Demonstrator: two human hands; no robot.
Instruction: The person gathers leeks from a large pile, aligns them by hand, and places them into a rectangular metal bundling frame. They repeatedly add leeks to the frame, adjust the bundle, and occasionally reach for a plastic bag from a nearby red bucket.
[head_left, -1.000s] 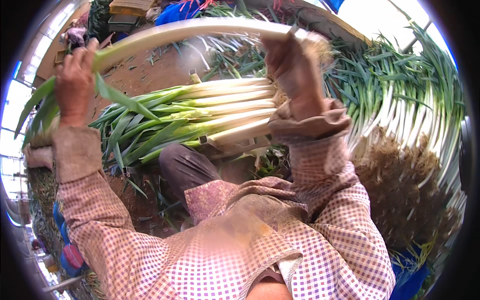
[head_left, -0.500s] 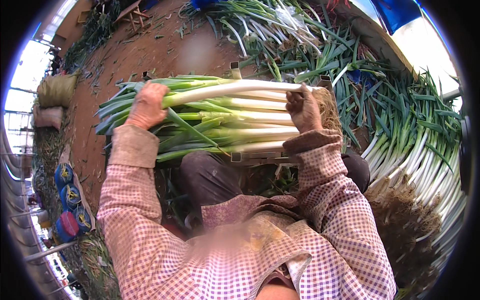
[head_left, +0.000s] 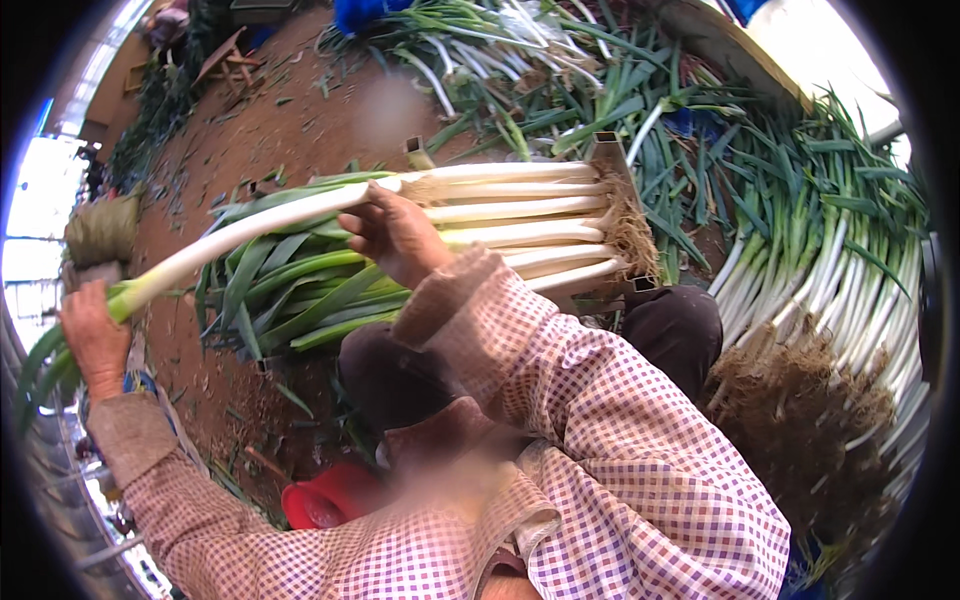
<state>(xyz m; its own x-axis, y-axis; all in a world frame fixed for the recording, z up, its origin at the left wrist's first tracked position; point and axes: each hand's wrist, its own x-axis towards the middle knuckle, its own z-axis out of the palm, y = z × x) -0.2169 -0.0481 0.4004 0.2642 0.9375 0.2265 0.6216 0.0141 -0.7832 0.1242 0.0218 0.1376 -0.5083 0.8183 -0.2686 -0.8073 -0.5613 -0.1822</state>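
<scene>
My left hand (head_left: 95, 335) grips a long leek (head_left: 225, 235) at its green part, out at the far left. My right hand (head_left: 395, 230) has its thumb and forefinger closed on that leek's white root end, with the other fingers curled. The held leek slants across the leafy end of a row of leeks (head_left: 520, 235), which lie side by side on a low metal rack (head_left: 607, 150) with their roots toward the right. My dark-trousered knees (head_left: 665, 335) are just below the rack.
A large pile of leeks (head_left: 820, 250) with soil-covered roots fills the right, more loose leeks (head_left: 490, 50) lie at the back. A sack (head_left: 100, 235) sits at left, a red container (head_left: 315, 503) lies below me on the dirt floor (head_left: 260, 120). A person (head_left: 165, 25) is at top left.
Since half a second ago, both hands have moved left with the held leek, which now tilts down leftward, off the bundle's right end. The red container has come into view.
</scene>
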